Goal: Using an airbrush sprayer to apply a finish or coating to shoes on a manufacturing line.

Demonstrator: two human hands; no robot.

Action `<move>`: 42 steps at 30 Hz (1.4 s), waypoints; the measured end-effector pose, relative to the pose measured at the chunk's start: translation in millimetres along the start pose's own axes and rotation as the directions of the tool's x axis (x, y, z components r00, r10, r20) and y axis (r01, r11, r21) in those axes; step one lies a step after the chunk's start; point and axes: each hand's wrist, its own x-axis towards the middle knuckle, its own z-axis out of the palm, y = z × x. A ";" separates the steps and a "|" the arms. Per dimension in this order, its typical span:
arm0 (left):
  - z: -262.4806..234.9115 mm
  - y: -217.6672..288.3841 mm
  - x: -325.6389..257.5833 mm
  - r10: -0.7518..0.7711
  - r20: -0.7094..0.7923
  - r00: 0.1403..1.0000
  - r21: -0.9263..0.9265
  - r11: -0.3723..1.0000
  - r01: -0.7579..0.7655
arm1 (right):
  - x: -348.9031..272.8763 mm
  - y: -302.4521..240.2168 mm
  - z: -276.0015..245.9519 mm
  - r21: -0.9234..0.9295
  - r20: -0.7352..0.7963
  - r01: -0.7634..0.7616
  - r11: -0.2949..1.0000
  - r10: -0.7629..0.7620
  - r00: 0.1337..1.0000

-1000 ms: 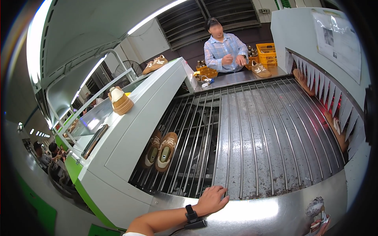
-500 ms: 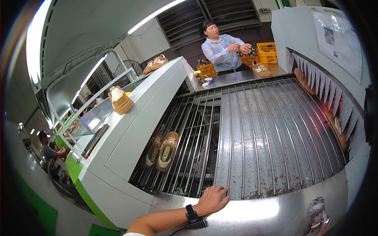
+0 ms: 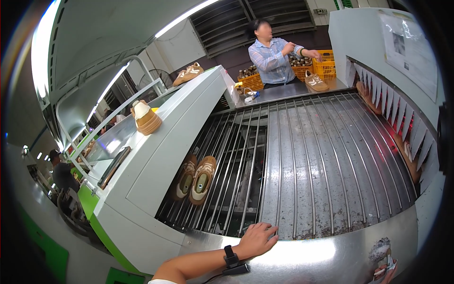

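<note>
My left hand (image 3: 257,239) lies flat on the steel front ledge (image 3: 298,253) of a roller conveyor, fingers spread and holding nothing. Its fingertips touch the edge by the metal rods (image 3: 294,189). At the lower right, part of my right hand (image 3: 388,272) shows, its fingers bent around something small and pale that I cannot make out. A pair of tan shoes, the nearer one (image 3: 203,181) beside its mate (image 3: 185,177), sits on the rods at the left. At the right, tan shoes (image 3: 369,98) stand partly under the hanging strips (image 3: 397,111) of a machine opening with a red glow.
Pale machine housing (image 3: 156,165) flanks the left, carrying a tan shoe (image 3: 144,118), another shoe (image 3: 189,74) and a dark flat object (image 3: 114,166). Across the conveyor stands a co-worker (image 3: 274,59) near a shoe (image 3: 316,81) and orange crates (image 3: 325,66). Dark gaps show between the left rods.
The conveyor rods have shifted slightly. The co-worker has turned toward the right, one arm now stretched out that way. My left hand stays in place on the ledge.
</note>
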 end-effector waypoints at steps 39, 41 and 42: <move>2.9 -1.9 0.8 0.021 0.022 1.000 0.036 0.999 -0.022 | -8.7 -20.4 17.8 -0.030 -0.050 0.008 1.000 -0.009 0.999; 3.6 -2.2 1.3 0.027 0.028 0.999 0.037 0.999 -0.028 | -9.5 -21.5 18.0 -0.027 -0.050 0.001 1.000 -0.002 0.999; 3.4 -2.4 1.0 0.029 0.033 0.999 0.039 0.999 -0.031 | -9.1 -19.8 17.0 -0.019 -0.046 0.010 1.000 -0.011 0.999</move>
